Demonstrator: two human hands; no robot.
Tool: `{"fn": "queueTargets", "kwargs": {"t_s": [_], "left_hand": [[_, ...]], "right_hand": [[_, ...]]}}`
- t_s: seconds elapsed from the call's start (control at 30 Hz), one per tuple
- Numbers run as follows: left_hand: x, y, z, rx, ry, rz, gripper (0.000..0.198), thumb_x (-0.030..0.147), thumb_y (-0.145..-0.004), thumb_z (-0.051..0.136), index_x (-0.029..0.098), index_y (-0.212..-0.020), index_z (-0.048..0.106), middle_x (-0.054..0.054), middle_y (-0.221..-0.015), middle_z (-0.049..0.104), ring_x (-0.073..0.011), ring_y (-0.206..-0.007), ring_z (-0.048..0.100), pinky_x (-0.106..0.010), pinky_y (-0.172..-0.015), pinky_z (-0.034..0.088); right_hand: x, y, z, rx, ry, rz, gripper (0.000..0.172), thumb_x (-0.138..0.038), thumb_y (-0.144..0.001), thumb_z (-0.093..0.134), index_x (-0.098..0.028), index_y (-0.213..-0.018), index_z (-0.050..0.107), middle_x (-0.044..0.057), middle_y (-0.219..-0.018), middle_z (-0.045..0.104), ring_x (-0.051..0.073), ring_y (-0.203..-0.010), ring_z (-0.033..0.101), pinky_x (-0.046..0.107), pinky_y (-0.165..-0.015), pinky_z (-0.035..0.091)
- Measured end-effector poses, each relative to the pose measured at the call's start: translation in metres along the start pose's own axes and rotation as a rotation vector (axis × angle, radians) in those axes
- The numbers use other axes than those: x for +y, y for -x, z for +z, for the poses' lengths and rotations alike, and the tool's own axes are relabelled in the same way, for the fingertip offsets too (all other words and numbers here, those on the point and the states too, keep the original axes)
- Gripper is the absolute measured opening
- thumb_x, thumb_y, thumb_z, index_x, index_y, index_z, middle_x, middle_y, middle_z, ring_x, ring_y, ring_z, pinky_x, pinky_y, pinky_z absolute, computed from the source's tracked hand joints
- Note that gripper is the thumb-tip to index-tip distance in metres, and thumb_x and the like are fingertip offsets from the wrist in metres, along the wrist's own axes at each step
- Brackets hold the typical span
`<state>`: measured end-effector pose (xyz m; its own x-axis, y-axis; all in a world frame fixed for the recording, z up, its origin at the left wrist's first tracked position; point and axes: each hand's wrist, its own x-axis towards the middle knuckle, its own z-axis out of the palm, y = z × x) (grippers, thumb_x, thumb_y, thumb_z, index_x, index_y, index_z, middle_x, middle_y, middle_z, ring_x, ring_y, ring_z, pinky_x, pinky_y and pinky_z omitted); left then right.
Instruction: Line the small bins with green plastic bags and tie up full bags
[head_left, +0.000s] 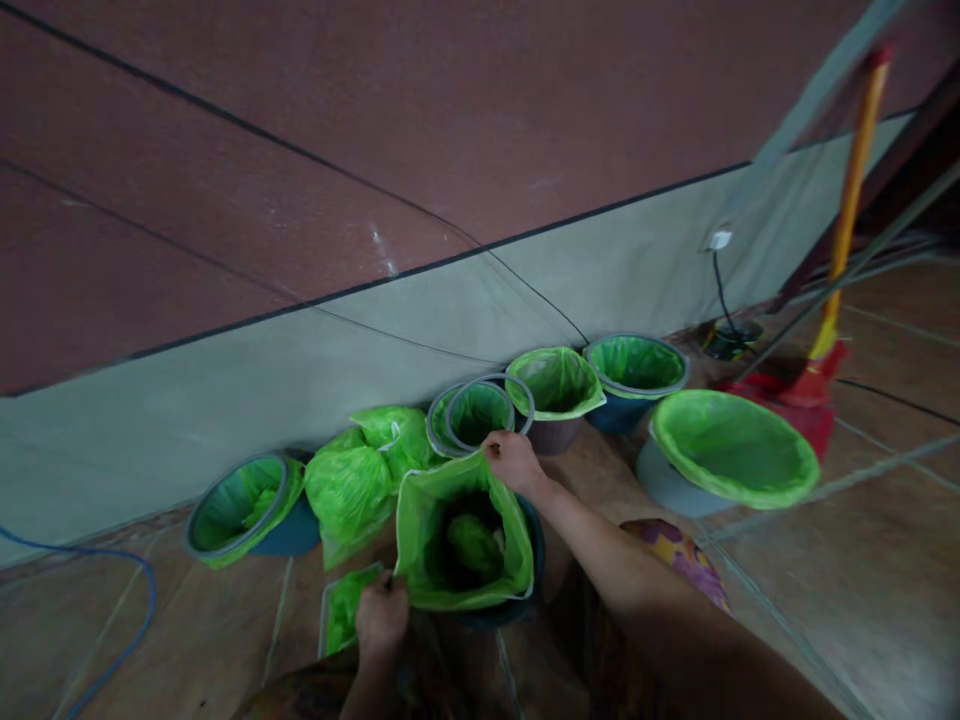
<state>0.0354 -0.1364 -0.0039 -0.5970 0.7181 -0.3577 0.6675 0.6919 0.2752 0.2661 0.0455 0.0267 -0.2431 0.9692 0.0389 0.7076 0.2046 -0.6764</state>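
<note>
A dark bin point(534, 540) stands on the floor in front of me with a green plastic bag point(431, 520) pulled up out of it. My left hand point(381, 612) is closed on the bag's near left edge. My right hand point(512, 460) pinches the bag's far right edge. Inside the bag lies a crumpled lump of green plastic point(474, 545).
Several bins lined with green bags stand along the wall: one at left point(240, 505), a ringed one point(480, 412), others point(556, 385) point(636, 368) and a wide one point(731, 445). A tied green bag point(352, 490) lies between them. A red broom point(821, 350) leans at right. A blue cable point(120, 600) curls at left.
</note>
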Motion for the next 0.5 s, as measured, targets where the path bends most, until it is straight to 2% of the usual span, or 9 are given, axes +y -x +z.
{"fn": "queueTargets", "kwargs": {"t_s": [0.17, 0.33, 0.4, 0.5], "left_hand": [[0.007, 0.001, -0.013, 0.105, 0.155, 0.036, 0.03, 0.028, -0.089, 0.048, 0.019, -0.085, 0.076, -0.006, -0.072, 0.076, -0.023, -0.075, 0.072, -0.027, -0.063, 0.047], [0.021, -0.019, -0.038, 0.275, 0.287, 0.118, 0.03, 0.026, -0.082, 0.05, 0.017, -0.088, 0.077, -0.005, -0.067, 0.073, -0.0227, -0.07, 0.07, -0.028, -0.061, 0.048], [0.032, -0.029, -0.051, 0.337, 0.326, 0.153, 0.031, 0.028, -0.081, 0.051, 0.016, -0.09, 0.078, -0.005, -0.07, 0.074, -0.0227, -0.073, 0.07, -0.028, -0.062, 0.049], [0.05, -0.046, -0.064, 0.403, 0.341, 0.197, 0.03, 0.026, -0.081, 0.051, 0.017, -0.091, 0.078, -0.005, -0.077, 0.077, -0.0211, -0.073, 0.07, -0.028, -0.064, 0.052]], "right_hand": [[0.003, 0.005, -0.006, 0.132, -0.266, -0.019, 0.021, -0.013, -0.081, 0.055, -0.016, -0.085, 0.075, 0.006, -0.087, 0.077, 0.017, -0.081, 0.068, 0.026, -0.076, 0.048], [0.01, 0.007, -0.012, 0.225, -0.555, -0.01, 0.016, -0.023, -0.078, 0.054, -0.018, -0.079, 0.07, 0.0, -0.071, 0.068, 0.014, -0.068, 0.058, 0.025, -0.066, 0.043], [0.011, 0.01, -0.016, 0.192, -0.704, -0.011, 0.014, -0.028, -0.075, 0.057, -0.018, -0.073, 0.067, -0.002, -0.065, 0.062, 0.012, -0.061, 0.052, 0.024, -0.061, 0.039], [0.008, 0.018, -0.028, 0.015, -0.919, 0.014, 0.016, -0.034, -0.068, 0.065, -0.018, -0.068, 0.064, -0.005, -0.058, 0.055, 0.009, -0.055, 0.045, 0.022, -0.055, 0.033]]}}
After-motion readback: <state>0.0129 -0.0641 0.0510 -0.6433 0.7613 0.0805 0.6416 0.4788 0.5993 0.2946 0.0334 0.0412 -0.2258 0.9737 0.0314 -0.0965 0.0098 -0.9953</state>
